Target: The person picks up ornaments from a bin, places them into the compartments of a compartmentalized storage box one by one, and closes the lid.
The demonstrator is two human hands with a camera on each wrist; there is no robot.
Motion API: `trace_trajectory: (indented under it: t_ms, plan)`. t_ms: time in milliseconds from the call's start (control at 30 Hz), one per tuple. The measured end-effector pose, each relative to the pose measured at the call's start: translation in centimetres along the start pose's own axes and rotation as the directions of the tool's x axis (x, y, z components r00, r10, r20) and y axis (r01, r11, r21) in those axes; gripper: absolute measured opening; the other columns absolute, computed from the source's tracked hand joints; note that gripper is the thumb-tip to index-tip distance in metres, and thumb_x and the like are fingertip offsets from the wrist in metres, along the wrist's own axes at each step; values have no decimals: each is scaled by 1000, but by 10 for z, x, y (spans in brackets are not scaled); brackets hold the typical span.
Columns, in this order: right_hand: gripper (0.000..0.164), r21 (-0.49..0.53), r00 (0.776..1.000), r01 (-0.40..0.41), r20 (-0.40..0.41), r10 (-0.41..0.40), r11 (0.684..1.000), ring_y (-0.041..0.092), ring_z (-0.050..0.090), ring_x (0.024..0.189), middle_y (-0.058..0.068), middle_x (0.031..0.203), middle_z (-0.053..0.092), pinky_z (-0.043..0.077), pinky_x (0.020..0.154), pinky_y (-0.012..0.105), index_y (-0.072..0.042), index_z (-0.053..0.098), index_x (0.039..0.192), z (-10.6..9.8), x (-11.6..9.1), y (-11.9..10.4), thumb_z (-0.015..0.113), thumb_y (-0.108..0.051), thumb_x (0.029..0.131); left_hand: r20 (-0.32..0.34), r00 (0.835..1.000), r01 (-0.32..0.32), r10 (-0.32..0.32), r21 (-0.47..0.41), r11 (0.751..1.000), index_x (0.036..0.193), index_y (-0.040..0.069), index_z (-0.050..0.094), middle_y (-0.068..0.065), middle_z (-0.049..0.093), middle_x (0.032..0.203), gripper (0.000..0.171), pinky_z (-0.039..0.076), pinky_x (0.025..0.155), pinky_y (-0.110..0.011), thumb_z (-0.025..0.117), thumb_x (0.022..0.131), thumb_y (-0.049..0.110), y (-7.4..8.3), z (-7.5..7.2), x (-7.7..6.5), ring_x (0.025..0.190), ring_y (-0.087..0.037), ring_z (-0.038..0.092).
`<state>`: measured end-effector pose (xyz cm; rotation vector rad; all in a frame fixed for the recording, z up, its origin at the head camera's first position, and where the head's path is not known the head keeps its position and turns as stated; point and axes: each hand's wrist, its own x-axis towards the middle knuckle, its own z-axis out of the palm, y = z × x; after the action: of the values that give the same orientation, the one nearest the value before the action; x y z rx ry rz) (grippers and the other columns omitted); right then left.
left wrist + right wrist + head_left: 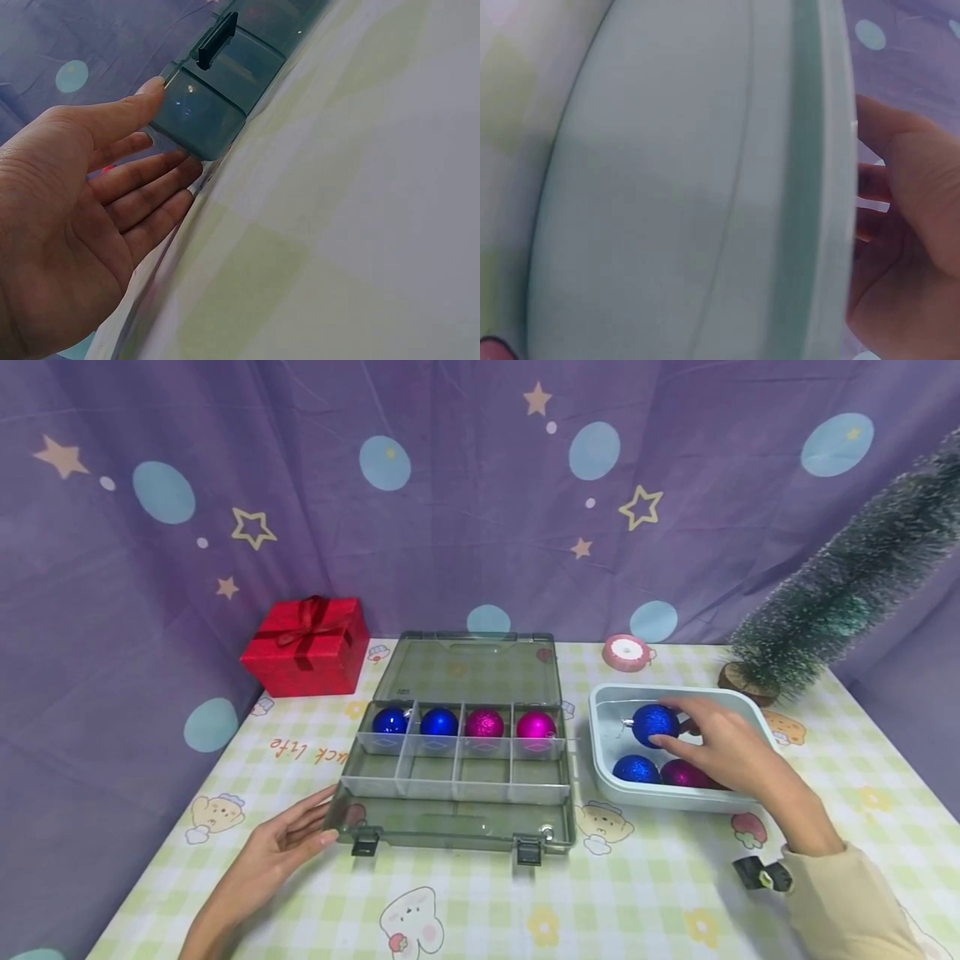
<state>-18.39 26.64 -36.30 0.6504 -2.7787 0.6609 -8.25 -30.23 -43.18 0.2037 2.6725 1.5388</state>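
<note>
In the head view my right hand (723, 743) pinches a glittery blue Christmas ball (655, 727) between thumb and fingers, inside a pale blue tub (626, 795). Below it in the tub lie another blue glitter ball (636, 769) and a magenta one (683, 773). The tub wall hides the ball in the right wrist view. My left hand (281, 847) rests its outstretched thumb and fingers at the front left corner of a grey see-through divider box (450, 837). Its lid lies back. The back compartments hold two blue balls (438, 722) and two magenta balls (536, 727).
At the back left stands a red gift box (307, 652) with a dark red bow. Behind the tub lies a roll of pink ribbon (626, 652). A small frosted Christmas tree (840, 585) leans at the right, its wooden base (744, 683) near the tub's back corner.
</note>
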Motion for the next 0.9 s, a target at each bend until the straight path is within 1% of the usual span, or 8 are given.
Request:
trace_trajectory:
  t_ms: [200,367,467,633,900]
  plan:
    - [53,26,999,42,-28,-41,999,31,72,90,21,120,70,59,78,54,0,63,134,-1,2,-11,84,-23,90,12,1000,-15,15,-27,1000,155,3,46,-23,54,147,58,50,94,-18,68,103,19,-1,0,0,121,4,55]
    - [52,53,998,59,-24,-58,997,30,72,91,20,121,70,59,79,54,-1,63,135,0,4,-19,82,-23,92,19,1000,-15,17,-54,998,156,3,45,-24,54,147,59,51,93,-19,67,103,16,-1,-1,0,121,3,56]
    - [51,58,998,59,-24,-58,997,30,72,93,19,121,70,58,80,54,-1,63,135,-1,6,-24,82,-22,92,18,1000,-13,14,-49,999,156,4,45,-23,54,147,58,50,93,-19,67,104,17,0,-1,0,121,4,56]
    - [51,62,996,82,-28,-81,995,28,72,94,17,122,70,59,80,52,-2,64,135,1,10,-32,82,-22,92,23,1000,-11,12,-81,997,156,1,44,-25,54,146,59,52,93,-20,67,103,16,1,-1,0,121,2,57]
    - [50,110,991,133,-40,-129,985,25,71,92,15,123,69,59,78,51,-5,64,135,8,16,-44,83,-20,91,11,999,38,-37,-69,997,156,2,44,-24,51,150,61,50,93,-18,69,103,19,4,0,0,121,7,53]
